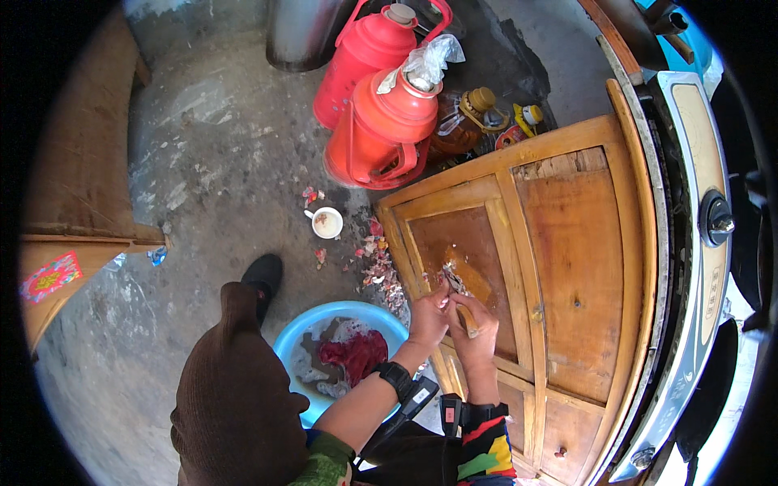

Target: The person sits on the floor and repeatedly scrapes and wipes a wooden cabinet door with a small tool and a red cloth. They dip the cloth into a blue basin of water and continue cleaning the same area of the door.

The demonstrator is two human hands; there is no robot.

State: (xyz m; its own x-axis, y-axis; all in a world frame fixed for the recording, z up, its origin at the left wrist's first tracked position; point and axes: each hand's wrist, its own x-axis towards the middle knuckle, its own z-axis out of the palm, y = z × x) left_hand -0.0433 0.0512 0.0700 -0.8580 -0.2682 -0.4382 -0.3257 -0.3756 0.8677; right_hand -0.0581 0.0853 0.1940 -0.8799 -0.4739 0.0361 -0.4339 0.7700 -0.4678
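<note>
My right hand (476, 331) is closed round the wooden handle (468, 321) of a tool with a dark metal blade (453, 282), perhaps a knife or scraper. Close beside it, the fingertips of my left hand (428, 321) pinch the tool near its blade. The blade's tip rests against the lower panel of a wooden cabinet door (450, 234). Whitish and reddish scraps (448, 267) cling to the panel around the tip. A paler orange patch (471, 273) shows on the wood there. Part of the blade is hidden by my fingers.
A blue basin (349, 308) with sudsy water and red cloth (358, 358) stands below my left forearm. Paper scraps (383, 273) litter the floor by the cabinet. A white cup (328, 223), red thermos flasks (386, 130) and oil bottles (465, 118) stand beyond. A gas stove (699, 182) is right.
</note>
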